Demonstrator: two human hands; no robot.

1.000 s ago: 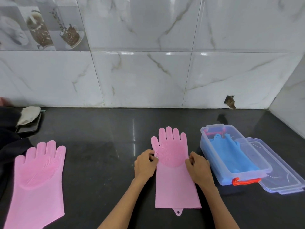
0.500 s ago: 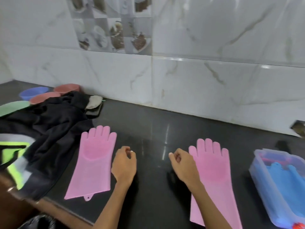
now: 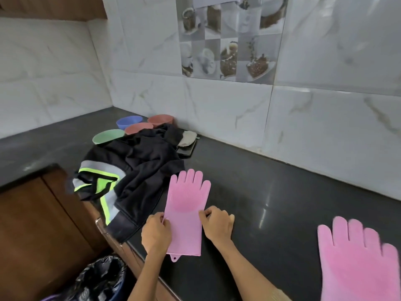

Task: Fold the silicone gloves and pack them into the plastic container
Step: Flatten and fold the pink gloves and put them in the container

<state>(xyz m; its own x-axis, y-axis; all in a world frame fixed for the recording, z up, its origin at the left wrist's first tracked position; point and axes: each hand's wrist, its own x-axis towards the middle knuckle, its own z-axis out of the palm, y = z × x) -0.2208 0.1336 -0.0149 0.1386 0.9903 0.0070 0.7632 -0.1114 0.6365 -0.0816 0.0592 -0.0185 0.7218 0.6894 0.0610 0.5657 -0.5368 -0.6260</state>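
A pink silicone glove (image 3: 187, 210) lies flat on the black counter, fingers pointing away from me, a small hanging tab at its cuff. My left hand (image 3: 156, 232) pinches its left edge near the wrist. My right hand (image 3: 218, 224) pinches its right edge at the same height. A second pink glove (image 3: 358, 263) lies flat at the lower right, partly cut off by the frame. The plastic container is out of view.
A black garment with neon green stripes (image 3: 132, 177) lies just left of the glove. Behind it stand several coloured bowls (image 3: 130, 127) and a dark tray with a cloth (image 3: 186, 142). The counter edge (image 3: 121, 242) drops to a bin with a black bag (image 3: 99, 279).
My view has swung left, and the container has left the frame. Both hands let go of the right glove, moved left, and now pinch the edges of the left glove.
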